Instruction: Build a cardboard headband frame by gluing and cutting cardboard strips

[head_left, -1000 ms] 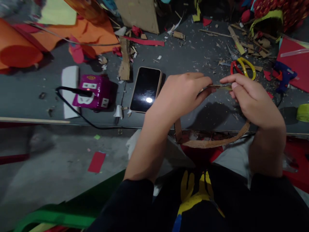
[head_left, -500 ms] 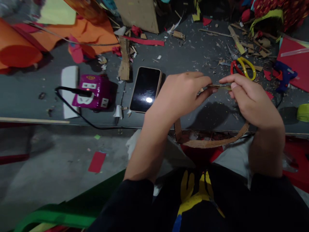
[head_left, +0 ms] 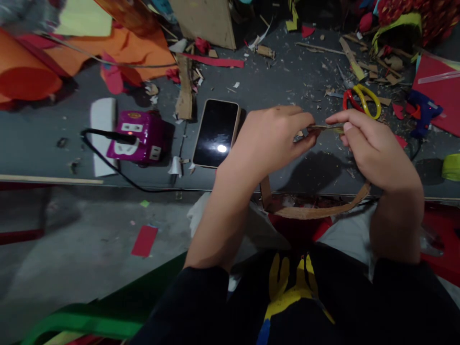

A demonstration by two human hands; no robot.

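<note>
A long brown cardboard strip [head_left: 309, 212] bends in a loop, its lower stretch hanging in front of the table edge. My left hand [head_left: 275, 136] pinches the upper part of the strip between thumb and fingers. Opposite it, my right hand [head_left: 375, 146] grips the strip's upper part near its thumb, with the index finger stretched above it. Between the hands the strip shows edge-on as a thin line. Just beyond my right hand lie scissors [head_left: 366, 103] with red and yellow handles. A phone [head_left: 217, 132] lies left of my left hand.
A purple power socket block [head_left: 142, 136] with a black cable stands at the left. A blue glue gun [head_left: 424, 112] lies at the right, beside red sheets. Cardboard scraps [head_left: 185, 91] litter the grey table [head_left: 280, 86]. Orange material [head_left: 143, 52] lies at the back left.
Almost nothing differs. Both hands stay in the same place on the cardboard strip, with only a slight shift of the left fingers.
</note>
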